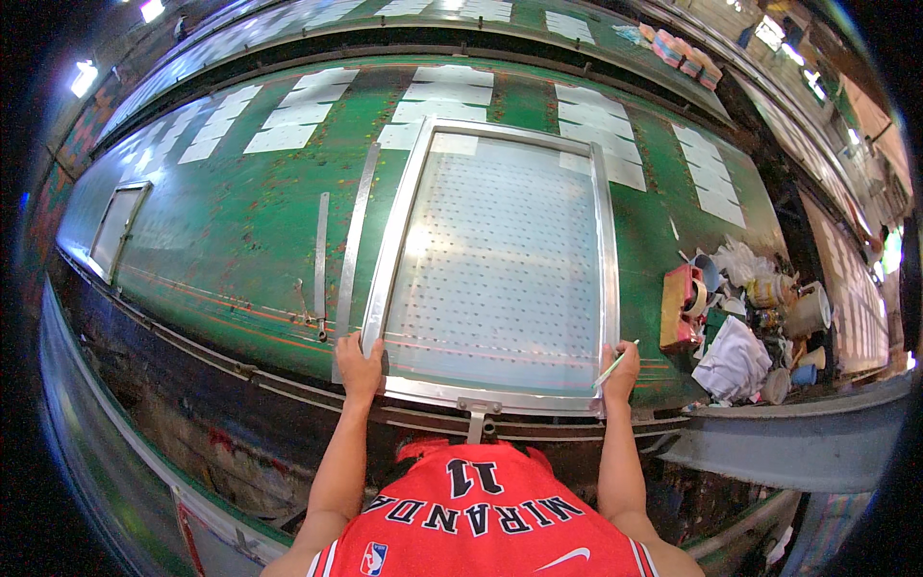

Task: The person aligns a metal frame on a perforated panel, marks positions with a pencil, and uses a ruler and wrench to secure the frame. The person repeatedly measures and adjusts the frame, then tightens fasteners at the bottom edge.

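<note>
A large screen-printing frame (392,260) with silvery metal sides lies on the long green table (250,221). Rows of small dark marks run across its pale translucent mesh (500,269). At its near left corner, my left hand (360,372) is closed on the side bar, thumb along the metal. My right hand (622,375) rests against the near right side and pinches a thin pale-green pen-like stick (609,366), tilted across the frame's edge. A metal clamp-like bracket (476,413) sits at the middle of the near bar.
Left of the frame lie a long metal strip (357,231) and a shorter one (321,255). White sheets (298,111) stand in rows beyond. At right are a red box (680,317) with tape rolls, crumpled white cloth (733,363) and several tubs. A smaller frame (119,229) lies far left.
</note>
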Tool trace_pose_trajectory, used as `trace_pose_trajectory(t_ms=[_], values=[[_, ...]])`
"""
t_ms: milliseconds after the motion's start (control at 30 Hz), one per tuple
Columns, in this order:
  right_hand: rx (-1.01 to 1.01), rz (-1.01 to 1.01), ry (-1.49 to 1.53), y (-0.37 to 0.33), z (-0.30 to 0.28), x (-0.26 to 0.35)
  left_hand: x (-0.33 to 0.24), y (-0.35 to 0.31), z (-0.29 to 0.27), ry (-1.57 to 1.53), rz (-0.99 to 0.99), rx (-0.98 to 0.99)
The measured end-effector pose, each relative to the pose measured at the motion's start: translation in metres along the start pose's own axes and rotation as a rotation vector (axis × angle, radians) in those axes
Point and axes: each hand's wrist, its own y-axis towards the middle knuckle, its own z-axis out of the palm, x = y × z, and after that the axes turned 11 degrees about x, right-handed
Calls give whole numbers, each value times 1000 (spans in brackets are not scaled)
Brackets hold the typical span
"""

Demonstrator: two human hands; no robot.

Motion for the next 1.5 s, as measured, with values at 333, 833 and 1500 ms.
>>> trace_pose_trajectory(t_ms=[333, 833, 1500], values=[[132, -324, -11, 3, 24, 114, 22, 18, -21, 59, -113, -68], [604, -708, 100, -29, 130, 308, 67, 100, -44, 250, -192, 15], [674, -642, -50, -18, 259, 443, 128, 149, -116, -740, -188, 385]])
